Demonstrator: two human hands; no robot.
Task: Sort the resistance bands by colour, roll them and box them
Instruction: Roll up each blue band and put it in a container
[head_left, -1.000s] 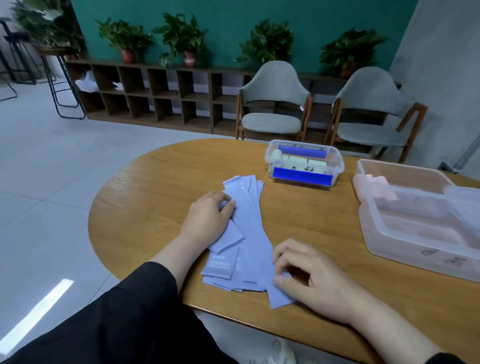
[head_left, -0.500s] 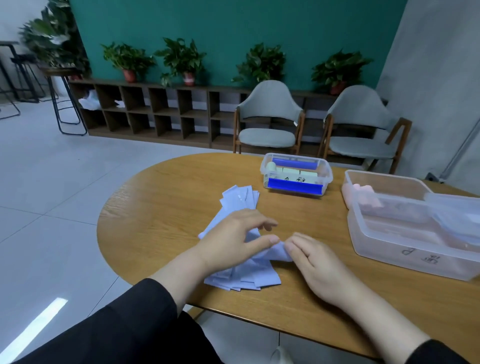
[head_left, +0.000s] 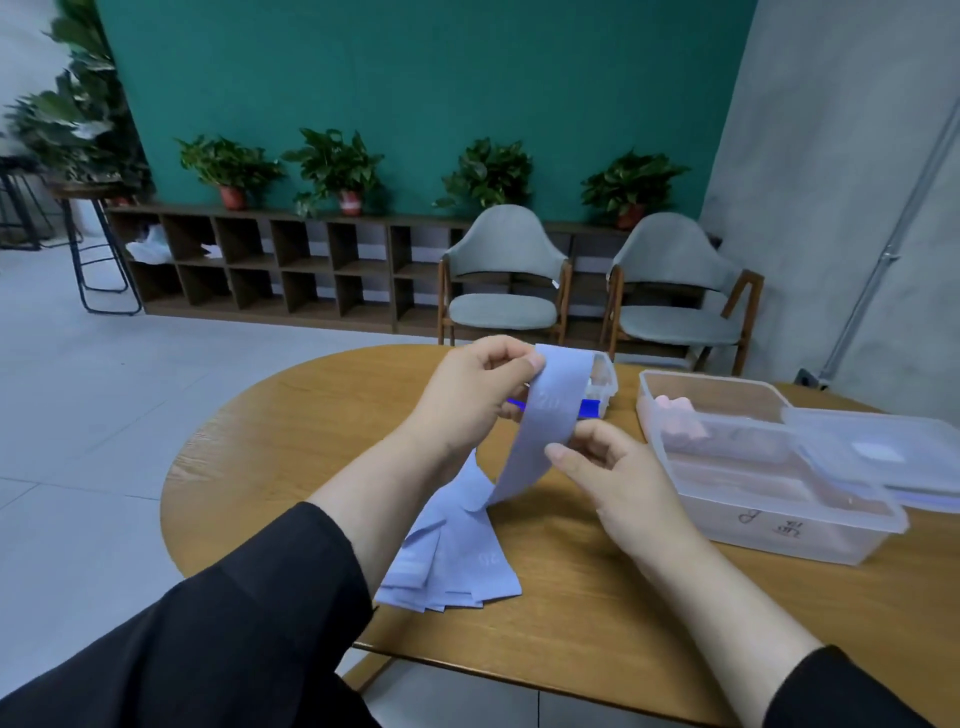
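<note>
One lilac band (head_left: 550, 421) was held raised above the counter (head_left: 291, 431); its top end was pinched by the left hand (head_left: 467, 400), its middle by the right hand (head_left: 608, 467); the remaining bands (head_left: 452, 561) lay stacked beneath.

Soft even daylight, faint shadows, wide-angle bending at edges.

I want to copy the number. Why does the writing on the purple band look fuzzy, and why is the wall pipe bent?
Head view: the lifted band, pinched by left hand and right hand, is motion-smeared, so its pale print blurs; the wide-angle lens bows the pipe near the frame's edge.
</note>
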